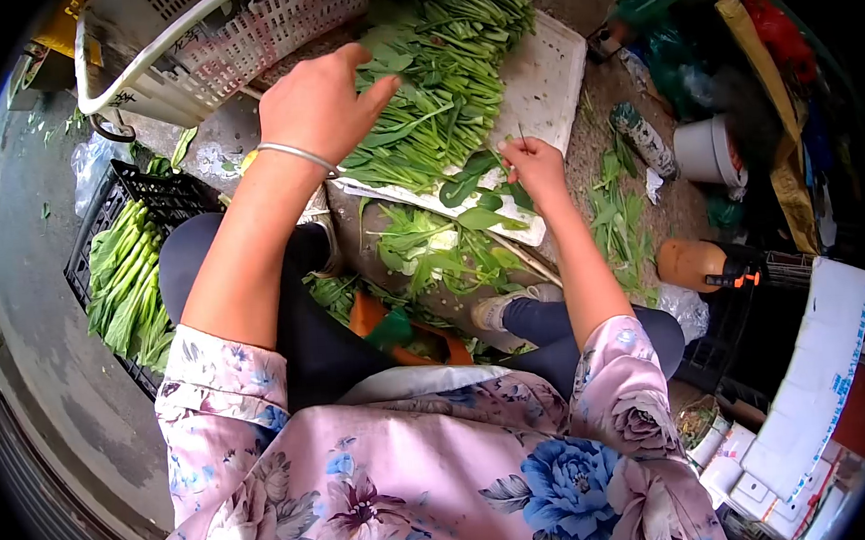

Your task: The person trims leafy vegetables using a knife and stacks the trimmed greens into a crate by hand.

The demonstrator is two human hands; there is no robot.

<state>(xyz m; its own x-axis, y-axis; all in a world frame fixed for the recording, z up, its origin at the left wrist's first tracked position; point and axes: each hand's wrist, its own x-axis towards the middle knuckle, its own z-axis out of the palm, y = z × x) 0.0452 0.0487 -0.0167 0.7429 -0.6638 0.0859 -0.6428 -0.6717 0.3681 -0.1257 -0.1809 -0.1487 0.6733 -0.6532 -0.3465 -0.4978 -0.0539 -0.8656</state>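
Observation:
My left hand [316, 108], with a bracelet at its wrist, is over the left side of a large pile of leafy green stalks [449, 78]. Its thumb is held apart from the fingers, and nothing shows in its grasp. At the pile's lower right, my right hand [536, 170] has its fingertips pinched on a thin leafy green stem [520, 135]. Loose dark leaves [471, 179] lie just left of that hand. Under the pile is a dirty white board [557, 66]. More torn leaves [441, 249] are scattered on the ground below it.
A white plastic basket [213, 70] stands at upper left. Lined-up greens [127, 281] lie in a black crate [136, 185] beside my left knee. To the right are a grey-white bucket [707, 150], an orange-brown bottle [691, 264] and a white foam box [811, 374].

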